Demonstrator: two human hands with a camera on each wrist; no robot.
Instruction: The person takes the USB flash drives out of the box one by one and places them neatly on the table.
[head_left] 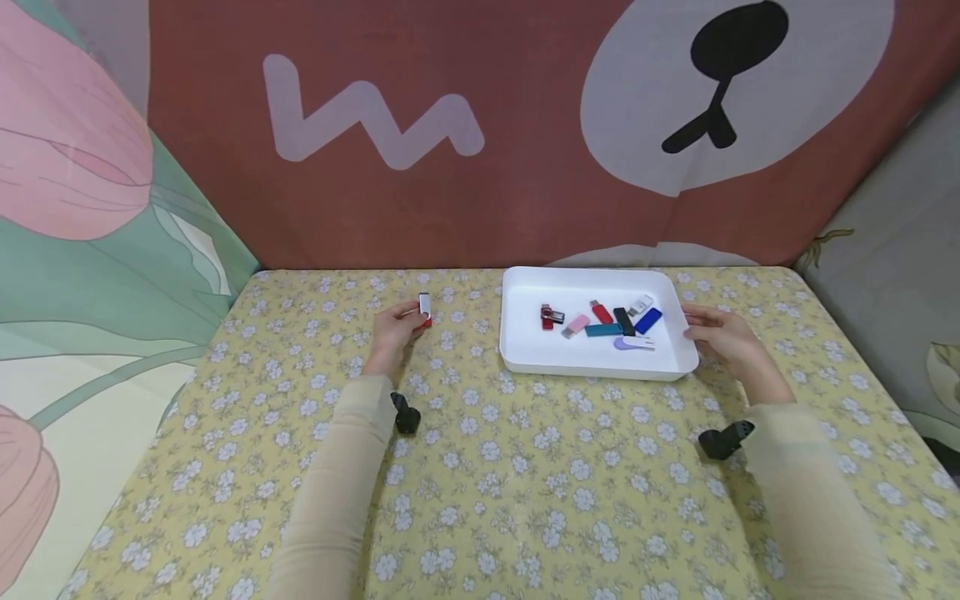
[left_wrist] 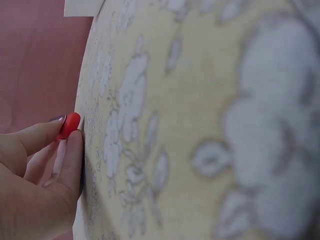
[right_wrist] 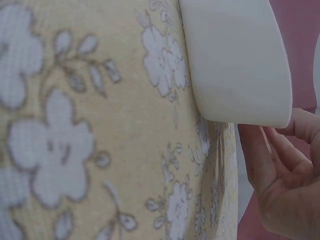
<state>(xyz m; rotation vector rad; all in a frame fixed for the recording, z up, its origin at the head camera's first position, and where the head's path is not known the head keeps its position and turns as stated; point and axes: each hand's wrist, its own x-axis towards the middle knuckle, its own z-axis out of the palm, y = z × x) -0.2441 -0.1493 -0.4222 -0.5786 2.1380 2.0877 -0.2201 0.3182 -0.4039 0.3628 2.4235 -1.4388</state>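
Red USB stick [head_left: 425, 308] in left hand [head_left: 393, 330], any lettering illegibly small

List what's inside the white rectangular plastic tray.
Red-and-black swivel USB stick, pink stick, red stick, teal stick, black stick, whitish stick, blue stick, lilac-and-white stick. The floor of the tray beneath them is covered.

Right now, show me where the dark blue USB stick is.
In the head view, the dark blue USB stick lies in the white tray, toward the end by the right hand, just right of the black stick.
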